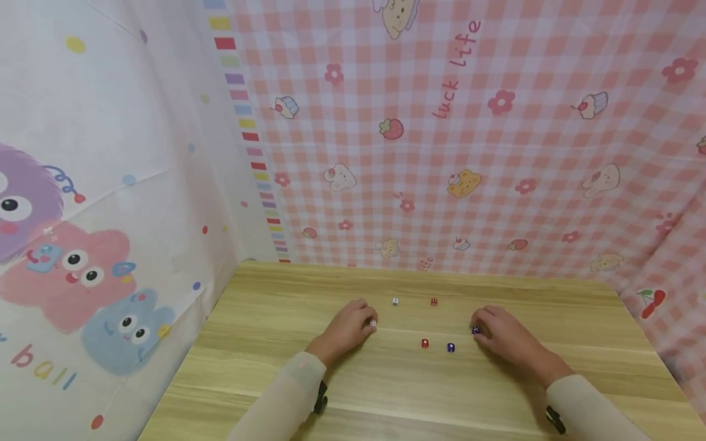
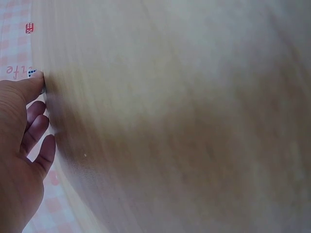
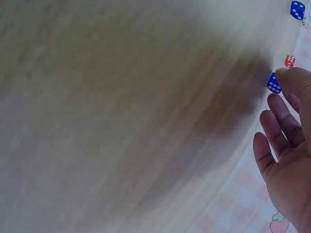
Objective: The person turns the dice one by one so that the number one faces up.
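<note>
On the wooden tabletop, my left hand (image 1: 346, 331) pinches a white die (image 1: 373, 323) between thumb and finger; the left wrist view shows blue dots on that white die (image 2: 32, 74). To the right, my right hand (image 1: 506, 338) pinches a blue die (image 1: 475, 330) with white dots, which the right wrist view shows at the thumb tip as a blue die (image 3: 274, 83). Between the hands lie a second white die (image 1: 395, 301) and a red die (image 1: 434, 301) farther back, with another red die (image 1: 425, 343) and another blue die (image 1: 451, 347) nearer me.
A pink checked cloth (image 1: 419, 153) hangs along the table's back edge. At the left stands a white cloth (image 1: 165, 122) printed with cartoon figures. The wood-grain table (image 1: 386, 392) stretches under both forearms, and each wrist wears a dark strap.
</note>
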Demonstrator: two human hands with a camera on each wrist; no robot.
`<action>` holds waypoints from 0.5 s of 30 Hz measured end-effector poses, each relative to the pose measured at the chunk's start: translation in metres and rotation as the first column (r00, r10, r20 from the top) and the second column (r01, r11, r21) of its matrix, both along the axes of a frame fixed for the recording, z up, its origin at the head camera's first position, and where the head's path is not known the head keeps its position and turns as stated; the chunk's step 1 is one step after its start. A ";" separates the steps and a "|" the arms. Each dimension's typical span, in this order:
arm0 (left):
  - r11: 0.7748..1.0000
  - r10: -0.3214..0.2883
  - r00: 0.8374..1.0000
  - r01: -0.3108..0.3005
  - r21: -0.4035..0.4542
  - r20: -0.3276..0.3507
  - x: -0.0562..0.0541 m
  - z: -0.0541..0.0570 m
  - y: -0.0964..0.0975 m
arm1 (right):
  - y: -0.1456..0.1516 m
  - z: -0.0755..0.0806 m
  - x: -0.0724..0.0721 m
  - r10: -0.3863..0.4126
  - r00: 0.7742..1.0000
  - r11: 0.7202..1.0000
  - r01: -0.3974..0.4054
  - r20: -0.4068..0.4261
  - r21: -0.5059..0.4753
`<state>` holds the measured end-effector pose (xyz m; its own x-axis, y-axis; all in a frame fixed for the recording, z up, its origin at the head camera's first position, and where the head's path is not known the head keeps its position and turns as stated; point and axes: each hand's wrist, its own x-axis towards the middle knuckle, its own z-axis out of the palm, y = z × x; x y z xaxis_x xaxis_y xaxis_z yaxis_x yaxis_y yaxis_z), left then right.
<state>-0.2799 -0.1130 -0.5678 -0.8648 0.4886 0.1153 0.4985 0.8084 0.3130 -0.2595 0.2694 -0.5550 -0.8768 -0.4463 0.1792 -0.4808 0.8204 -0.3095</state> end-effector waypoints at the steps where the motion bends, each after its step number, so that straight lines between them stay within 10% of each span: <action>1: 1.000 0.001 1.000 -0.001 0.000 0.001 0.000 0.001 0.000 | 0.000 -0.001 -0.001 -0.001 1.000 1.000 0.001 -0.001 0.001; 15: 1.000 -0.016 1.000 0.016 0.003 -0.023 0.002 0.001 0.000 | 0.000 -0.005 -0.003 0.009 1.000 0.999 -0.009 -0.005 -0.035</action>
